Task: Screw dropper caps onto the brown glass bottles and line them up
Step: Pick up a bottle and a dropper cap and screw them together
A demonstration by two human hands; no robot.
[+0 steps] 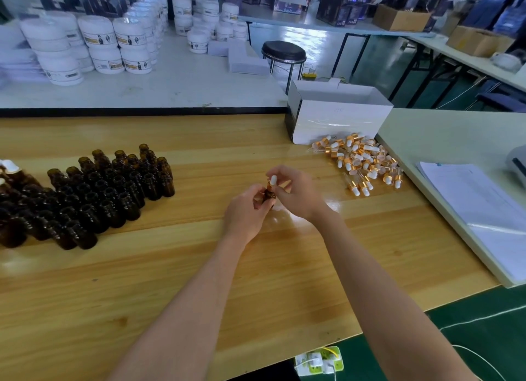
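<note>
I see my left hand [247,210] clamped on one brown bottle [268,196] above the middle of the worktop [256,281]; my right hand [293,194] pinches its dropper cap [272,181]; a tilted cap may cross-thread, or the bottle may slip.

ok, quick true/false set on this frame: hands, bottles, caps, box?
1. Left hand holds a bottle. True.
2. Right hand is empty. False: its fingers are on the dropper cap atop that bottle.
3. The loose caps lie left of the hands. False: right, in front of the white box.
4. The uncapped bottles stand upright on the wooden table. True.
</note>
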